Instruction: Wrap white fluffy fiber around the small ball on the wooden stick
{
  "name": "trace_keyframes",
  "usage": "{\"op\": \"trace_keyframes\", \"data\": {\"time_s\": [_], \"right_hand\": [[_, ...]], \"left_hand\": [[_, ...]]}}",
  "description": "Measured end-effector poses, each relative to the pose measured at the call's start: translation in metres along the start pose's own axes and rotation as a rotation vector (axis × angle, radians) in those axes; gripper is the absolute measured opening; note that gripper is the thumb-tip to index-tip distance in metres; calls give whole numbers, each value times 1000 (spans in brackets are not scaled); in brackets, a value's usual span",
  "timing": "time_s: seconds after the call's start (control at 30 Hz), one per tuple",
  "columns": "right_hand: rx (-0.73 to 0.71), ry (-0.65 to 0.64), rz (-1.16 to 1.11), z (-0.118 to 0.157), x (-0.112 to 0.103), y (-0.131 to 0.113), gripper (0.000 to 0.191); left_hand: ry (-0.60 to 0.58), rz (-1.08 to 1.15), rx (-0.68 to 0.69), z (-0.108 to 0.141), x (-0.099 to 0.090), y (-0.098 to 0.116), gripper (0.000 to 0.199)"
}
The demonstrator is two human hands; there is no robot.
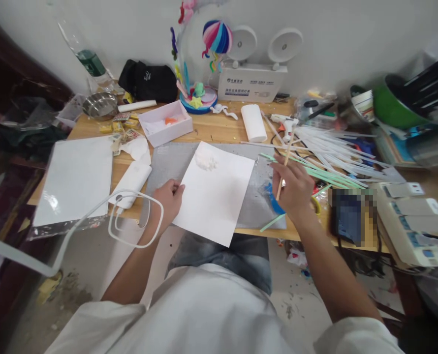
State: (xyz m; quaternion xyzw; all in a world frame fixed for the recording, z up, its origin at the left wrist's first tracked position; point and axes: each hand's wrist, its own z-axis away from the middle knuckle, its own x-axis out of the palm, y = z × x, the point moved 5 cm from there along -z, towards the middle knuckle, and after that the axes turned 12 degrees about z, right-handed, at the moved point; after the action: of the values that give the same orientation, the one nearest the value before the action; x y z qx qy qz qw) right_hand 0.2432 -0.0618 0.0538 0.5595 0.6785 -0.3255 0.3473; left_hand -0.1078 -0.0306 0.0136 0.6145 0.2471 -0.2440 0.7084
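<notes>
My left hand [169, 202] pinches the left edge of a white sheet of paper [219, 201], which lies tilted on a grey mat [163, 162] and overhangs the table's front edge. Near the sheet's top left is a small pale, lumpy patch [205, 160]; its material I cannot make out. To the right of the paper, my right hand [292, 184] is closed around a thin wooden stick [289, 150], held upright and apart from the sheet. Under that hand lie a blue object [276, 202], partly hidden, and green strips [272, 222].
White and green strips [329, 147] spread at right beside a glue gun [288, 129]. A power strip [411, 226] and a blurred dark device [348, 216] sit at front right. At left are a white cable [110, 209], a pink box [167, 123] and a metal bowl [100, 105].
</notes>
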Motion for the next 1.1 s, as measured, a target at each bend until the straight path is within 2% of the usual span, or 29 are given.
{"op": "trace_keyframes", "data": {"time_s": [0.1, 0.17, 0.23, 0.33, 0.43, 0.57, 0.7, 0.87, 0.93, 1.0, 1.1], "right_hand": [[-141, -190, -8, 26, 12, -27, 34], [-169, -263, 77, 41, 17, -42, 36], [-182, -305, 167, 50, 20, -53, 36], [-166, -318, 212, 54, 19, -60, 39], [-60, -235, 146, 58, 9, -47, 43], [223, -49, 103, 78, -11, -4, 37], [410, -67, 124, 98, -14, 21, 48], [423, -111, 160, 97, -6, 13, 53], [431, -96, 165, 93, -5, 10, 55], [459, -80, 162, 92, -5, 9, 58], [523, -86, 142, 91, -4, 12, 63]], "left_hand": [[46, 7, -25, 4, 8, 2, 19], [96, -25, -47, 5, 12, 5, 21], [127, -61, -60, 6, 15, 7, 23], [113, -110, -53, 9, 18, 10, 26], [68, -186, -58, 13, 15, 13, 25], [13, -264, -71, 15, 11, 15, 23], [27, -312, 39, 13, 16, 18, 23], [1, -310, 242, 20, 31, 21, 24], [-7, -281, 286, 18, 24, 24, 27], [25, -245, 324, 4, 3, 31, 29], [180, -258, 382, -45, -43, 54, 33]]}}
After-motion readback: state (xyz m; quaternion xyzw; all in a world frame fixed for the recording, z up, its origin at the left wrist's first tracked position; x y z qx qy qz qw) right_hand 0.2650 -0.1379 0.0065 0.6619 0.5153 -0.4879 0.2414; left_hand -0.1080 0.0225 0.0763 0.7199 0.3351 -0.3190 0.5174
